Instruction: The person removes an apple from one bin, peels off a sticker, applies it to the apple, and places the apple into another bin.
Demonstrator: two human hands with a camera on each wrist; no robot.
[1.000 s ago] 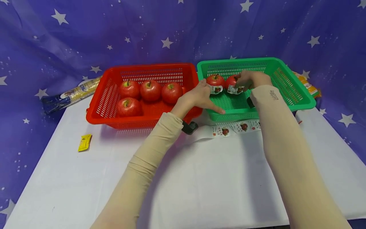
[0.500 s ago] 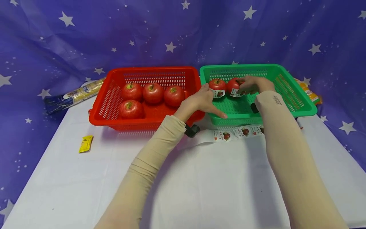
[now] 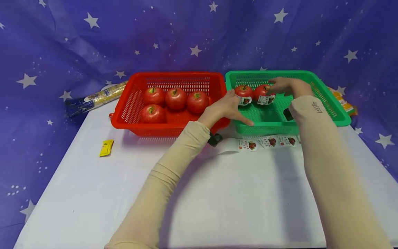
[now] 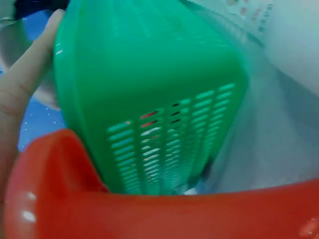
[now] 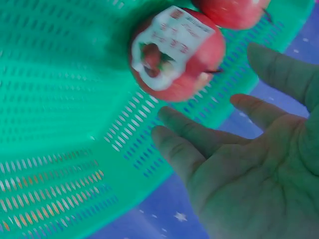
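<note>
Two red apples, each with a white printed label, sit in the green basket. Beside the right one, the labelled apple, my right hand hovers with spread fingers. In the right wrist view its palm shows bare, with a gap between the fingers and the labelled apple. My left hand lies across the neighbouring basket edges. Its thumb rests along the green basket's near rim; its other fingers reach toward the left rim, partly hidden. The left wrist view shows the green basket's end wall.
Left of the green basket stands a red basket with several unlabelled apples. A strip of apple labels lies in front on the white table. A yellow packet, a long pasta pack and an orange package lie around.
My right hand has let go of the labelled apple and lifted off it, its fingers spreading. The left hand stays at the basket rim. The head view has shifted slightly, moving everything rightward.
</note>
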